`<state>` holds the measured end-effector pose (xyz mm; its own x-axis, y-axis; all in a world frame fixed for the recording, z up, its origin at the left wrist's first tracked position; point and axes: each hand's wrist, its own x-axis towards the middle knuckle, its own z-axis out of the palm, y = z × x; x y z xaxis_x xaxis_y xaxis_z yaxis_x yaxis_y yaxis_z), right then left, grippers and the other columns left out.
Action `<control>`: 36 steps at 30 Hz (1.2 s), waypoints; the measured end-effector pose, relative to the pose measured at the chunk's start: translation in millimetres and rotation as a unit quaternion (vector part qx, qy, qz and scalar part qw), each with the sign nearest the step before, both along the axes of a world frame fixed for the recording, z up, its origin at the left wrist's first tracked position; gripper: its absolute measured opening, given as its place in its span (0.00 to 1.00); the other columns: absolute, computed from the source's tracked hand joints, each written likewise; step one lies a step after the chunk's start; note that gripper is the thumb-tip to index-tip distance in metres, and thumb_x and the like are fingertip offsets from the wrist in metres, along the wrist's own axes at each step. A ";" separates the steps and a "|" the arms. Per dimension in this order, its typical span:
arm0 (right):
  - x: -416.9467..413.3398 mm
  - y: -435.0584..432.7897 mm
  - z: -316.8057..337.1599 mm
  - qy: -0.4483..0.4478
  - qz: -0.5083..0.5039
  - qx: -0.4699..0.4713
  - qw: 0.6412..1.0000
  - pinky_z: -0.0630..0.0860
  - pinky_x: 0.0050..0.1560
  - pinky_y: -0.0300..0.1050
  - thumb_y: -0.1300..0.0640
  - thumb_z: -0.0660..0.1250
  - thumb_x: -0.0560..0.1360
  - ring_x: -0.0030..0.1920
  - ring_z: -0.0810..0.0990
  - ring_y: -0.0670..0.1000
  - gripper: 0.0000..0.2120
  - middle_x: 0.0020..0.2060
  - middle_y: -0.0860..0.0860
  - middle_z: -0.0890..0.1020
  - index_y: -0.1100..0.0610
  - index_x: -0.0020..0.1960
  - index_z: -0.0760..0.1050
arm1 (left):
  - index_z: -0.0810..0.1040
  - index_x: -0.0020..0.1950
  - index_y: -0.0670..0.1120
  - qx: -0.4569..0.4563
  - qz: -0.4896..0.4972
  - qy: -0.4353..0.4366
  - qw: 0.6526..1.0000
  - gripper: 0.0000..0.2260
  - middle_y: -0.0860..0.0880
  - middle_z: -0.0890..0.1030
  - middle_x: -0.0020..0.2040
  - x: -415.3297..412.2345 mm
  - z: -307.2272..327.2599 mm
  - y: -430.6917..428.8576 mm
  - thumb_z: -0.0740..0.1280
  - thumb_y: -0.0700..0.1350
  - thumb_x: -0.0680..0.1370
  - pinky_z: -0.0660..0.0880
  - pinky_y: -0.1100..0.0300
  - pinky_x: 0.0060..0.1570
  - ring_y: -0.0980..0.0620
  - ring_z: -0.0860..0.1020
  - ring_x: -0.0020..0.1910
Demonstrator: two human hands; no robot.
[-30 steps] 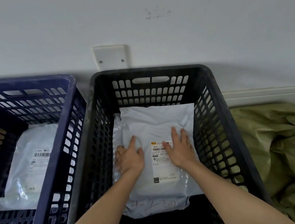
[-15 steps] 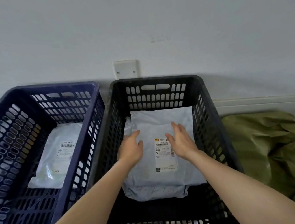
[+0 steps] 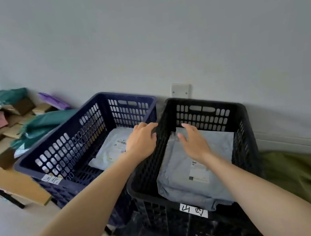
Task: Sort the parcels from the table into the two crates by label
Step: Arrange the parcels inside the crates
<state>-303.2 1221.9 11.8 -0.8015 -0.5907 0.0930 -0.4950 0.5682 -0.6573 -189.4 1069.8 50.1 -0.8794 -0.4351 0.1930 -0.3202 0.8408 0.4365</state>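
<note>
Both hands are empty with fingers spread: the left hand (image 3: 141, 143) hovers over the rims between the blue crate (image 3: 65, 148) and the black crate (image 3: 235, 112), the right hand (image 3: 193, 143) above the grey parcel (image 3: 181, 182) lying in the black crate at lower centre. Another parcel (image 3: 108, 154) lies in the blue crate; more parcels (image 3: 39, 124) sit piled at upper left.

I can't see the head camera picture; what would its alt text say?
Two bare hands, left hand and right hand, hover empty above a black plastic crate holding a grey plastic mailer parcel. Beside it, a dark blue plastic crate holds another pale mailer.
</note>
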 end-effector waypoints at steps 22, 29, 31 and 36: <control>174.9 -333.4 53.7 0.057 0.206 -0.067 0.974 0.67 0.62 0.45 0.52 0.55 0.82 0.69 0.69 0.52 0.22 0.73 0.52 0.64 0.56 0.75 0.60 | 0.67 0.73 0.51 -0.015 0.235 0.052 0.971 0.20 0.45 0.71 0.67 232.4 49.5 -276.6 0.60 0.43 0.81 0.69 0.52 0.60 0.45 0.69 0.66; 251.7 -459.2 52.6 0.049 0.209 -0.086 0.973 0.67 0.61 0.42 0.56 0.57 0.82 0.68 0.69 0.54 0.22 0.71 0.56 0.66 0.59 0.74 0.61 | 0.68 0.72 0.53 -0.005 0.258 0.043 0.965 0.21 0.47 0.71 0.69 318.0 48.2 -402.1 0.59 0.41 0.80 0.72 0.51 0.58 0.45 0.69 0.66; 268.9 -489.1 49.6 0.048 0.202 -0.082 0.975 0.68 0.62 0.44 0.56 0.57 0.82 0.68 0.69 0.54 0.22 0.70 0.57 0.67 0.59 0.74 0.61 | 0.68 0.72 0.53 -0.014 0.258 0.041 0.965 0.21 0.46 0.71 0.68 340.0 46.0 -434.5 0.60 0.41 0.80 0.73 0.52 0.56 0.45 0.71 0.64; 299.6 -558.7 37.6 0.051 0.205 -0.060 0.976 0.71 0.60 0.44 0.57 0.58 0.81 0.66 0.71 0.54 0.22 0.70 0.56 0.68 0.58 0.73 0.61 | 0.67 0.73 0.51 0.000 0.283 0.027 0.959 0.22 0.45 0.71 0.68 382.6 33.7 -510.8 0.61 0.40 0.80 0.73 0.55 0.53 0.45 0.73 0.63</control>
<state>-3.6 663.2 49.3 -0.4838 -0.8392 0.2484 -0.7309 0.2314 -0.6420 193.2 559.0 83.8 -0.4910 -0.8398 0.2316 -0.7027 0.5389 0.4646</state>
